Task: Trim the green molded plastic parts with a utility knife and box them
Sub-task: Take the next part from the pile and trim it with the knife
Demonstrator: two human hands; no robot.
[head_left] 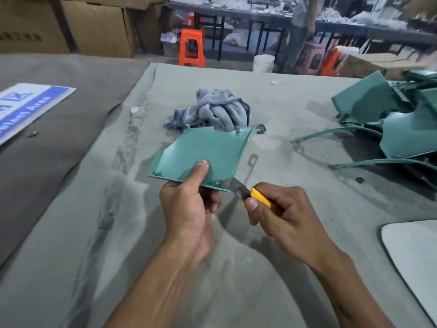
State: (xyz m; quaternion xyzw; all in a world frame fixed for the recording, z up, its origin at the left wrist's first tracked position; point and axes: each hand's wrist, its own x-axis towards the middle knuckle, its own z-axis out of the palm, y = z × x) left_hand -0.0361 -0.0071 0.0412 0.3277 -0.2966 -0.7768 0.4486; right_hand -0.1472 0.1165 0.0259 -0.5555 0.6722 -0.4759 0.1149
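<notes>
My left hand [189,209] pinches the green part [201,153] by its near edge; my right hand [281,215] grips the knife [250,194], blade at that edge.

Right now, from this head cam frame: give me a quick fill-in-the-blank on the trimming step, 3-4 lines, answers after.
1. The knife is gripped by the ____ hand.
2. The left hand holds the green part with its ____ pressed on the top face.
3. The knife's handle is ____ in colour.
4. The crumpled rag lies on the table ____ the held part, farther from the camera.

Missing words: right; thumb; yellow; behind
</notes>
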